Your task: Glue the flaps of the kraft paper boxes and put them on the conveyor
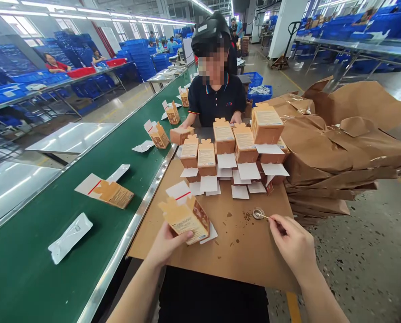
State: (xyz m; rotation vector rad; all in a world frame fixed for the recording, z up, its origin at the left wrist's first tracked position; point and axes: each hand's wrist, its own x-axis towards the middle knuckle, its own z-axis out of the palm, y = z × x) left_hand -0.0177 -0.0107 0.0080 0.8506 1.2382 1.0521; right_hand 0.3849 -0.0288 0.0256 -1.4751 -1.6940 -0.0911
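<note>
My left hand [168, 242] grips a tan printed carton [190, 220] near the front of the cardboard-covered table. The carton is tilted, its white flap with a red strip standing up at the far end. Between the fingertips of my right hand [293, 240] is a thin cotton swab [266, 217]. Its tip reaches into a small round dish [258, 213], whose contents I cannot make out. Dark specks and stains mark the cardboard [234, 260] around the dish.
Several cartons with open white flaps are stacked [224, 139] at the table's far side, before a co-worker [217, 98]. On the left, a green conveyor belt [109, 237] carries cartons and white pouches [71, 237]. Brown paper sacks [338, 148] are piled at right.
</note>
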